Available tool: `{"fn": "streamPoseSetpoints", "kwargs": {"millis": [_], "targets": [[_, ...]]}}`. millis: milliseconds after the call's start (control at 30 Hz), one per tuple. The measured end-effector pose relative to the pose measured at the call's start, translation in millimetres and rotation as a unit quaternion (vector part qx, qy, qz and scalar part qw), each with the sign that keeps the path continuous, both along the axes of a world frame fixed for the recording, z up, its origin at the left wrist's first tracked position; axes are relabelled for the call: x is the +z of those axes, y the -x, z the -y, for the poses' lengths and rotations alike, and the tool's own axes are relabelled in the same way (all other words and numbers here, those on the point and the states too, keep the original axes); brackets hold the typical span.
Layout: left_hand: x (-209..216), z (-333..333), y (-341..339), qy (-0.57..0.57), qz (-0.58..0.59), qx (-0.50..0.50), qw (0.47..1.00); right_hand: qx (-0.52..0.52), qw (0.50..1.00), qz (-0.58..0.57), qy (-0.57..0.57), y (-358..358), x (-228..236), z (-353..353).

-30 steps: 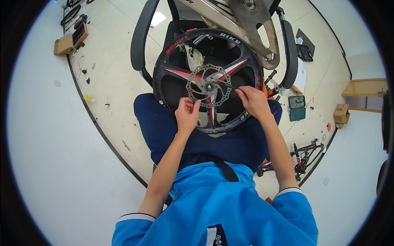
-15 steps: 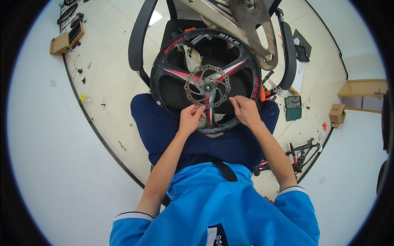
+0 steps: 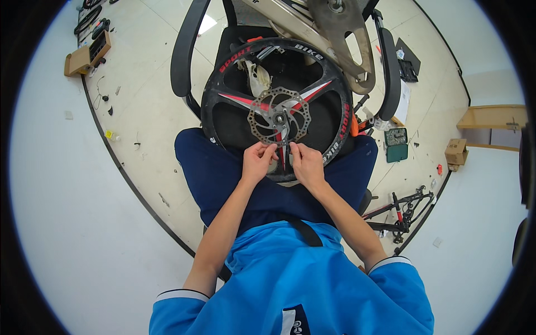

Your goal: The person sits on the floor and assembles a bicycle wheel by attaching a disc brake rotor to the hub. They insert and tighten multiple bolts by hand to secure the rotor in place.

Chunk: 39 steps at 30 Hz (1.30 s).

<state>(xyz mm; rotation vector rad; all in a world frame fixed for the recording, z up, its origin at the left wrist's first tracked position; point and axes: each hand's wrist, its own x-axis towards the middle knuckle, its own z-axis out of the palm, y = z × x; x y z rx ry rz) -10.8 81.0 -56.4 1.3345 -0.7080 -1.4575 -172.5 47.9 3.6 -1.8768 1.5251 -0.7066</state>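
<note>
A black bicycle wheel point(image 3: 207, 106) with broad spokes in red and silver lies across my lap and the chair seat. On its hub sits a silver brake disc point(image 3: 304, 117) with a perforated, wavy edge. My left hand point(image 3: 257, 163) is closed, thumb and finger pinching the disc's lower rim. Close beside it, my right hand point(image 3: 308, 166) is also closed, its fingertips at the same rim, just right of the lower spoke. Whether a small part is between the fingers cannot be made out. A crumpled whitish cloth or bag point(image 3: 258, 78) shows through the wheel's upper left gap.
Beyond the wheel rests a beige bicycle frame point(image 3: 290, 19), between black chair armrests point(image 3: 187, 56). A green case point(image 3: 397, 152) lies open on the floor at right, near a cardboard box point(image 3: 456, 152). A black bike frame point(image 3: 399, 215) lies lower right.
My right hand has moved left and slightly down from the disc's right side to its lower rim, beside my left hand. The left hand stays in about the same place.
</note>
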Motion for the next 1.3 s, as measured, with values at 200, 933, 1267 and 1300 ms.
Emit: {"fn": "streamPoseSetpoints", "kwargs": {"millis": [200,933,1267,1300], "targets": [[-5,0,0,0.014,0.003,-0.003,1.0,-0.034,0.998,0.044,-0.011,-19,-3,-10],[12,8,-16,0.05,0.043,0.108,0.992,0.104,0.923,0.214,-0.303,44,1,32],[50,31,-30,0.201,0.444,-0.031,0.872,0.091,0.9,0.279,-0.323,54,-23,51],[57,33,-35,0.18,0.427,-0.069,0.884,0.098,0.908,0.273,-0.303,55,-23,55]]}}
